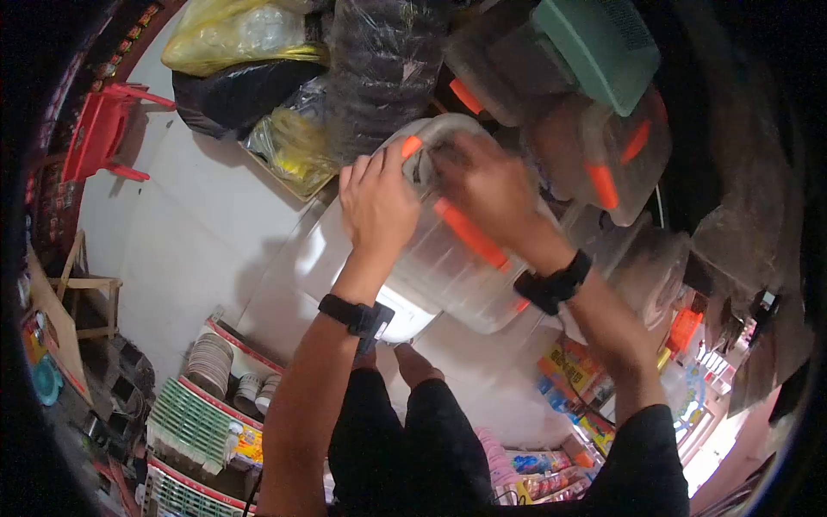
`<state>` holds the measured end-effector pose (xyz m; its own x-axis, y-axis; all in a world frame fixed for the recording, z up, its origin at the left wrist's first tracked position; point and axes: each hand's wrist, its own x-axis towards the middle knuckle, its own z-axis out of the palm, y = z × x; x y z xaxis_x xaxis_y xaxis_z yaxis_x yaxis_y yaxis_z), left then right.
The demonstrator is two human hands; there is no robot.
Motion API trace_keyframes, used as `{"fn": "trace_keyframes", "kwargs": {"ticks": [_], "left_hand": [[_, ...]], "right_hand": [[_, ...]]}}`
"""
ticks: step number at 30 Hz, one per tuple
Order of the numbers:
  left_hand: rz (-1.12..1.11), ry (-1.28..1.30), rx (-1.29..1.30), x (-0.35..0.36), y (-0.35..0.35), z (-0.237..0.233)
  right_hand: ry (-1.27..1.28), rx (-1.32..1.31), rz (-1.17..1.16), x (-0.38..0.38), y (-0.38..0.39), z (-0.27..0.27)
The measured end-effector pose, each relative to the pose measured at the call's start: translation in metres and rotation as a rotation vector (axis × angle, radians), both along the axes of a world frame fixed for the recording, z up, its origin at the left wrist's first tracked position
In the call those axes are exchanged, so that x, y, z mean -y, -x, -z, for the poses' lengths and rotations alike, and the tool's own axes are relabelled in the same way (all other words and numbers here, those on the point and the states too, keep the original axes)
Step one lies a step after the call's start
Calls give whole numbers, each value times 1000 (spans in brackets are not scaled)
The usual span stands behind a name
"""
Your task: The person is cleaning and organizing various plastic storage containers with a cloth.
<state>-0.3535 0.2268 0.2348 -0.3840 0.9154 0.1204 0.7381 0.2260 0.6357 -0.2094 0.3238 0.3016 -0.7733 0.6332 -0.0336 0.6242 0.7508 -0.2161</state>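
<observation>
A clear plastic storage box (478, 297) with orange latches is tilted in front of my legs. My left hand (377, 202) is closed over the box's edge, its fingertips beside the small upper orange latch (412, 146). Across the same end of the box reaches my right hand (489, 185), its fingers smeared by motion. Beneath its wrist runs the long orange latch (471, 234). A dark gap or rounded part shows between the two hands, too blurred to make out. Both wrists wear black bands.
More clear boxes with orange latches (601, 185) and a green lid or bin (603, 52) are stacked at upper right. Plastic-wrapped dark goods (388, 77) and yellow bags (237, 39) stand behind. A red stool (103, 133) is left; shelves with stacked bowls (209, 362) lower left.
</observation>
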Motion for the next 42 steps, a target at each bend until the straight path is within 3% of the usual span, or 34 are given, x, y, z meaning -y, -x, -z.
{"fn": "trace_keyframes", "kwargs": {"ticks": [3, 6, 7, 11, 13, 16, 23, 26, 28, 32, 34, 35, 37, 41, 42], "left_hand": [[4, 70, -33, -10, -8, -6], [-5, 11, -5, 0, -1, -1], [2, 16, -5, 0, -2, -1], [-2, 21, -37, -5, -9, -2], [-9, 39, -42, -7, -9, -3], [4, 18, -46, -2, -4, -3], [2, 32, -32, -4, -6, -3], [10, 34, -47, -4, -5, -5], [20, 40, -61, -3, -5, -3], [-7, -1, -33, -4, -4, -1], [-21, -7, 8, -5, -6, -6], [-40, -23, 40, -5, -5, -8], [-62, -39, 65, -4, -2, -9], [-116, -120, 212, -3, 3, -5], [-122, -127, 241, 1, 2, -4]], "right_hand": [[-20, 33, 79, 0, -1, -6], [-127, -17, -186, 19, 10, 2], [-122, -18, -179, 16, 8, 0], [-166, 23, -85, -2, -8, 1], [-190, 168, 123, 11, -9, -1], [-122, 162, 223, 23, -21, -5], [-75, 200, 346, 46, -76, -6], [-98, 98, 311, 28, -29, -1], [-105, -39, 172, 16, 2, 5], [-28, 70, 7, 18, 3, 12], [-43, -42, -285, 20, -8, 7], [-42, -37, -280, 16, -11, 6], [-51, -40, 3, 6, 2, -8], [-119, 4, -46, 30, 9, 11], [-104, -30, -155, 35, 11, 11]]}}
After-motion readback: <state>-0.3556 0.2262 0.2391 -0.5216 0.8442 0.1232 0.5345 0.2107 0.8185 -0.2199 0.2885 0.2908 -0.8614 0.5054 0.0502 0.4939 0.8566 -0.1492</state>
